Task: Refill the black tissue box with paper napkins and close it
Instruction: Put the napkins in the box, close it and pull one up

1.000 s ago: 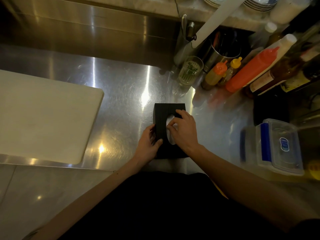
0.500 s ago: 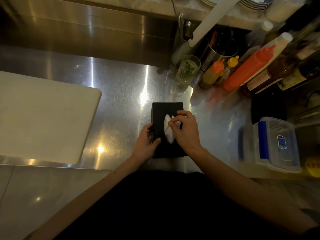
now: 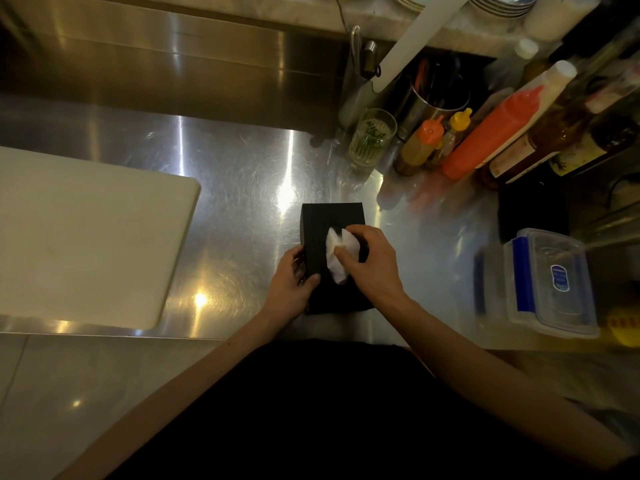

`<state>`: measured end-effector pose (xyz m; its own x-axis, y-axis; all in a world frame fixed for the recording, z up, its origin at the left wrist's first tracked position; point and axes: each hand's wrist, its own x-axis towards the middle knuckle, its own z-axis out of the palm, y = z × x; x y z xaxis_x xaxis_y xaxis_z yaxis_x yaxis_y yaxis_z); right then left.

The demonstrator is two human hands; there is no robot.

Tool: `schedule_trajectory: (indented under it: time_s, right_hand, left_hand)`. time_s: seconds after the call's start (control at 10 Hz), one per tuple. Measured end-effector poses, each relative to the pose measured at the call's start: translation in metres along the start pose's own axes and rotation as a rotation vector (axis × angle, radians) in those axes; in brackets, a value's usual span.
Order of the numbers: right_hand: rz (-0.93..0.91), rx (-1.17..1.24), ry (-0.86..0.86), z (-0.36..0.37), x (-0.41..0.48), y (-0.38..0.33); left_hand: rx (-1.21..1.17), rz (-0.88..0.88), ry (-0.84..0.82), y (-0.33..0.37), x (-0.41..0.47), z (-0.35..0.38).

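No writing is legible. On the steel counter point(image 3: 242, 174), the left hand point(image 3: 289, 284) grips the black tissue box point(image 3: 329, 216); right hand point(image 3: 372, 261) fingers pinch a white napkin point(image 3: 334, 244).

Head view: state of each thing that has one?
black tissue box: closed, resting on the counter
paper napkin: sticking out of the top slot
left hand: gripping the box's left side
right hand: fingers pinching the napkin
plastic container: lid on
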<state>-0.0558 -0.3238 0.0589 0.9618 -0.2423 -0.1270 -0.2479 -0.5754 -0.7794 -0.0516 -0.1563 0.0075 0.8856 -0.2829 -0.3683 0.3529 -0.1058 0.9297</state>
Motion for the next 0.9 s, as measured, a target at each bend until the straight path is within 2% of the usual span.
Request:
schedule_trajectory:
  time_s: [0.4, 0.5, 0.8, 0.9]
  right_hand:
    - [0.109, -0.012, -0.042, -0.001, -0.011, 0.012]
    - [0.113, -0.022, -0.030, -0.002, -0.016, 0.008]
    - [0.137, -0.100, 0.053, -0.004, -0.031, -0.012]
    - [0.114, -0.108, 0.078, -0.007, -0.032, -0.019]
  left_hand:
    - [0.253, 0.071, -0.032, -0.003, 0.003, -0.005]
    - [0.296, 0.071, -0.044, -0.001, 0.004, -0.008]
    - [0.409, 0.108, -0.214, 0.023, -0.001, -0.025]
    - [0.469, 0.109, -0.205, 0.034, 0.000, -0.029]
